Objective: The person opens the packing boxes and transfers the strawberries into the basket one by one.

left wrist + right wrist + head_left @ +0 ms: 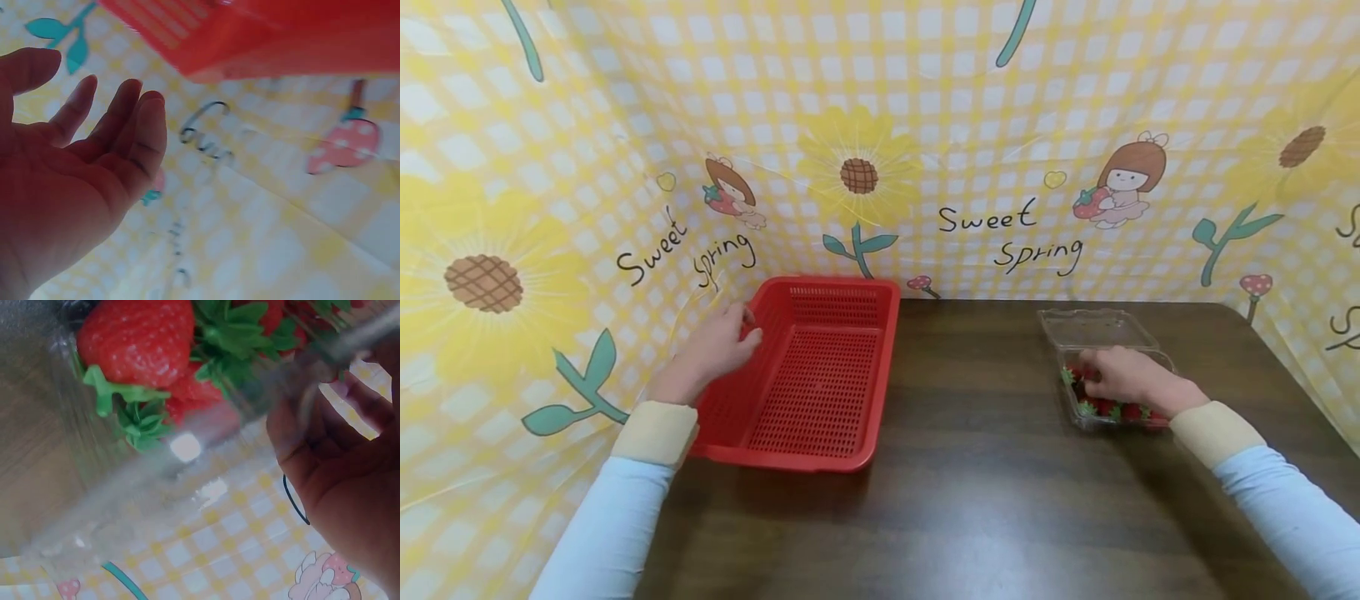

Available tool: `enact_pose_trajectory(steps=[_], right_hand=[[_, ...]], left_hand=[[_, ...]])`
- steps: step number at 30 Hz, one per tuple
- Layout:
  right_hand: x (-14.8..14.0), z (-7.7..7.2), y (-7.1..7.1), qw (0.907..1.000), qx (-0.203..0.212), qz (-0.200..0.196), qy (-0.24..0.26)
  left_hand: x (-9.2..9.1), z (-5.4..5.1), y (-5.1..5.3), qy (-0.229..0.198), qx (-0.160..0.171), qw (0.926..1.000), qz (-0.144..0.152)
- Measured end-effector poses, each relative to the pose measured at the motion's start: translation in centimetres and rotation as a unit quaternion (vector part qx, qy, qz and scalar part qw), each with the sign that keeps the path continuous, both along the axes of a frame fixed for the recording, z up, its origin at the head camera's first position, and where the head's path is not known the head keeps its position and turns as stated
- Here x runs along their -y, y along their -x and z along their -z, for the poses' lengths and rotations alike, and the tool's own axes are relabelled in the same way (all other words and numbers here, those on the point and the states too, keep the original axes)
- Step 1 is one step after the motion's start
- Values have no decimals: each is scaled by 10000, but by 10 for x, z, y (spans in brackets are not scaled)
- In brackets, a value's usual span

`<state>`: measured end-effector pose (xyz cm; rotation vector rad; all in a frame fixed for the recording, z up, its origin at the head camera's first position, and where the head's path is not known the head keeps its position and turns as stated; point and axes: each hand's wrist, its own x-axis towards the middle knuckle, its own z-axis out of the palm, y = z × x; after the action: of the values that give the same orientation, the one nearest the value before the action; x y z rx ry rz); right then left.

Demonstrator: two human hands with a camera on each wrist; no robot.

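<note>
Strawberries point(134, 344), right hand point(1123, 375) over, left hand point(718, 342) (near basket point(816, 392))

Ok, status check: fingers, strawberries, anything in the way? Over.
Left fingers relaxed, empty, by red basket. Right fingers at strawberries in clear box; grip unclear. Lid open, not blocking.

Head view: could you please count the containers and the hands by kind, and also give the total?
Red basket: 1
Clear plastic box: 1
Hands: 2 (left hand, right hand)
Total: 4
</note>
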<state>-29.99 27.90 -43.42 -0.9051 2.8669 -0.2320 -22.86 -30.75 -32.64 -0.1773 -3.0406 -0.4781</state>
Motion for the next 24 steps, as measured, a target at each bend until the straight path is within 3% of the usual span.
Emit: enact_pose_trajectory(steps=[4,9,18,21,24], right_hand=[[1,-13,-1,9999,-62,146,-12],[2,-31,-2,9998,-27,193,-32],[16,-60,-4,9971,-756,42,53],[28,-65,-5,9945,-1028,-66,183],[45,-68,-4,9909,-1279,-188,368]], left_hand=[[19,9,2,-5,163,9996,-216],[39,25,4,14,702,9961,-534],[54,39,0,-349,1241,9898,-608],[59,46,-2,-481,1162,9905,-559],[63,57,-2,-592,834,9938,-431]])
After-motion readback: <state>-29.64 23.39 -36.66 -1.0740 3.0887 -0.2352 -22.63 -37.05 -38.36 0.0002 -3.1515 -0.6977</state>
